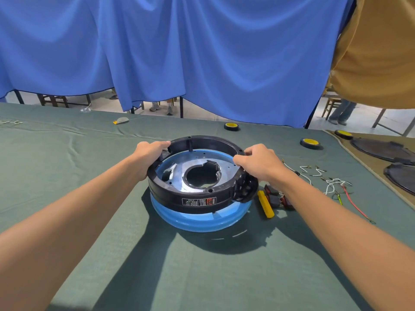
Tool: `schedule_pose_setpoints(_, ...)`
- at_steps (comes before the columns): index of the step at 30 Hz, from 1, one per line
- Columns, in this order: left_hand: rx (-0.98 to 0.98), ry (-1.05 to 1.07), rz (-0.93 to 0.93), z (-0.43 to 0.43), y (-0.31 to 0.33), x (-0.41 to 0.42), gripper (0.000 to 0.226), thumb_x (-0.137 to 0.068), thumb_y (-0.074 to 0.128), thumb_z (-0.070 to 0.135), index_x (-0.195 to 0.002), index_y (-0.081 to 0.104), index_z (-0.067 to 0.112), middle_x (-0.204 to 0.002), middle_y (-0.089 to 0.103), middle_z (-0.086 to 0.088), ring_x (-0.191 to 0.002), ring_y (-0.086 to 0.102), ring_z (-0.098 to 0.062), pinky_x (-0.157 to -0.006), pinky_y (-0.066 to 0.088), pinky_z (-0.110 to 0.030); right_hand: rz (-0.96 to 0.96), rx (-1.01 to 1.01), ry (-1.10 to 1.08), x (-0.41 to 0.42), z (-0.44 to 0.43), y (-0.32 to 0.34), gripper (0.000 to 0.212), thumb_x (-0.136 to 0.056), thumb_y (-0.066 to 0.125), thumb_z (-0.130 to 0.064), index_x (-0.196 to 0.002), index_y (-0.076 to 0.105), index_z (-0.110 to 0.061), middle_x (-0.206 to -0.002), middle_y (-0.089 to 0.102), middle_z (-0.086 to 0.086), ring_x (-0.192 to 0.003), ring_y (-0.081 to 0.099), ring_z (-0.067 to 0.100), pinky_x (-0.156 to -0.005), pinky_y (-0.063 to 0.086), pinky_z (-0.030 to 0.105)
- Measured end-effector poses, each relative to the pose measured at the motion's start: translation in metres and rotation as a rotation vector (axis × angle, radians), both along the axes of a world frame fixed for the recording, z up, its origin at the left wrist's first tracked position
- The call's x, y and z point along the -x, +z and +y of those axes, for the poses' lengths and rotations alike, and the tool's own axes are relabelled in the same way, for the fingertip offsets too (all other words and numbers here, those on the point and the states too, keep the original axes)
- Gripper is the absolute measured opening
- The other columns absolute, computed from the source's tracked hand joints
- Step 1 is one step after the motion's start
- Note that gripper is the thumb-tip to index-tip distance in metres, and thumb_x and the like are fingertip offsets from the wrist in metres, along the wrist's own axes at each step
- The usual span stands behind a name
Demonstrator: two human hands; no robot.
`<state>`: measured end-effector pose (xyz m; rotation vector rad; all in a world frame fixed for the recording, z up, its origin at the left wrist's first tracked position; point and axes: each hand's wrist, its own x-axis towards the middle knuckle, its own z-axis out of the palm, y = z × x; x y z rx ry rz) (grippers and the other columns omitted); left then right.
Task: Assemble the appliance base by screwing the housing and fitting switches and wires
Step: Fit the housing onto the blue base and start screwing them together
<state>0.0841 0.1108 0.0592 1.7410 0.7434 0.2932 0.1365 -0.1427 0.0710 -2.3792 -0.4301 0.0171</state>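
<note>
A black ring housing (197, 199) with a white rating label sits on a blue round base (202, 221) in the middle of the green table. Inside shows a silver metal plate (179, 169) with a large central opening. My left hand (149, 154) grips the housing's left rim, fingers curled over its edge. My right hand (258, 163) grips the right rim above a black vented side part (244, 187). Red-black switches (278, 197) and a yellow screwdriver (265, 204) lie just right of the base. White, red and green wires (332, 182) lie further right.
Three black-and-yellow tape rolls (231, 126) (310, 143) (343, 134) lie toward the table's far right. Black round covers (381, 149) rest on a brown mat at the right edge. A blue curtain (179, 52) hangs behind the table. A small grey-orange item (121, 120) lies far left.
</note>
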Motion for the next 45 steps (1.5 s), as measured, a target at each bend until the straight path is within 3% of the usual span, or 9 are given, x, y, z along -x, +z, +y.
schedule_pose_setpoints(9,0.120,0.038,-0.036,0.018,-0.008,-0.035,0.028,-0.091,0.064,0.032,-0.095,0.055,0.006,-0.066,0.054,-0.008,-0.048,0.053,-0.023,-0.046,0.046,-0.026,0.085,-0.086,0.009,-0.041,0.017,-0.001,0.027,-0.081,0.060,-0.032,-0.066,0.051,-0.011,-0.069,0.048,0.008,-0.067,0.049,0.018,-0.063,0.043,0.034)
schedule_pose_setpoints(13,0.174,0.041,-0.045,0.020,-0.012,-0.048,0.021,-0.091,0.062,0.026,-0.085,0.056,0.007,-0.060,0.056,-0.008,-0.039,0.055,-0.019,-0.035,0.042,-0.019,0.070,-0.077,-0.029,-0.052,0.018,-0.008,0.029,-0.081,0.061,-0.034,-0.064,0.054,-0.011,-0.063,0.048,0.005,-0.063,0.046,0.018,-0.059,0.038,0.033)
schedule_pose_setpoints(16,0.273,0.014,-0.065,0.020,-0.015,-0.056,0.023,-0.089,0.063,0.028,-0.076,0.058,0.009,-0.058,0.061,-0.008,-0.043,0.059,-0.023,-0.043,0.048,-0.024,0.037,-0.059,-0.054,-0.060,0.016,-0.012,0.036,-0.082,0.060,-0.037,-0.079,0.067,-0.001,-0.072,0.061,0.012,-0.070,0.054,0.019,-0.064,0.047,0.039)
schedule_pose_setpoints(21,0.354,-0.005,-0.092,0.017,-0.020,-0.063,0.027,-0.088,0.060,0.031,-0.071,0.056,0.011,-0.069,0.059,-0.012,-0.055,0.058,-0.027,-0.065,0.048,-0.036,0.059,-0.101,-0.073,-0.065,0.010,-0.018,0.036,-0.084,0.059,-0.041,-0.092,0.071,-0.009,-0.092,0.071,0.012,-0.090,0.063,0.022,-0.081,0.053,0.047)
schedule_pose_setpoints(29,0.375,0.011,-0.152,0.021,-0.028,-0.067,0.032,-0.090,0.057,0.029,-0.063,0.054,0.011,-0.068,0.056,-0.012,-0.057,0.058,-0.026,-0.067,0.045,-0.038,0.056,-0.073,-0.039,-0.062,0.011,-0.018,0.028,-0.093,0.052,-0.040,-0.086,0.068,-0.018,-0.079,0.068,0.003,-0.074,0.060,0.014,-0.058,0.046,0.029)
schedule_pose_setpoints(33,0.403,-0.018,-0.157,0.025,-0.029,-0.067,0.037,-0.091,0.057,0.030,-0.059,0.052,0.013,-0.056,0.055,-0.007,-0.046,0.056,-0.023,-0.054,0.045,-0.028,-0.004,0.021,-0.057,-0.062,0.014,-0.016,0.032,-0.093,0.050,-0.036,-0.073,0.063,-0.015,-0.064,0.059,0.000,-0.059,0.051,0.011,-0.048,0.037,0.024)
schedule_pose_setpoints(36,0.422,-0.079,-0.159,0.028,-0.028,-0.064,0.033,-0.091,0.058,0.039,-0.071,0.059,0.012,-0.057,0.062,-0.006,-0.047,0.061,-0.022,-0.051,0.051,-0.026,-0.027,0.066,-0.076,-0.063,0.013,-0.015,0.037,-0.091,0.051,-0.035,-0.063,0.056,-0.012,-0.055,0.054,-0.001,-0.054,0.047,0.012,-0.046,0.036,0.024)
schedule_pose_setpoints(40,0.408,-0.166,-0.113,0.028,-0.029,-0.063,0.046,-0.092,0.053,0.053,-0.077,0.066,0.011,-0.070,0.069,-0.009,-0.057,0.066,-0.024,-0.062,0.053,-0.032,-0.040,0.154,-0.081,-0.064,0.012,-0.014,0.041,-0.092,0.052,-0.038,-0.074,0.062,-0.002,-0.061,0.059,0.007,-0.059,0.051,0.017,-0.053,0.042,0.030)
schedule_pose_setpoints(45,0.384,-0.140,-0.113,0.028,-0.028,-0.063,0.063,-0.091,0.045,0.068,-0.113,0.065,0.012,-0.109,0.070,-0.010,-0.094,0.070,-0.025,-0.087,0.056,-0.042,-0.084,0.171,-0.049,-0.065,0.012,-0.014,0.032,-0.095,0.048,-0.038,-0.084,0.067,-0.015,-0.074,0.069,0.004,-0.076,0.058,0.016,-0.070,0.051,0.038)
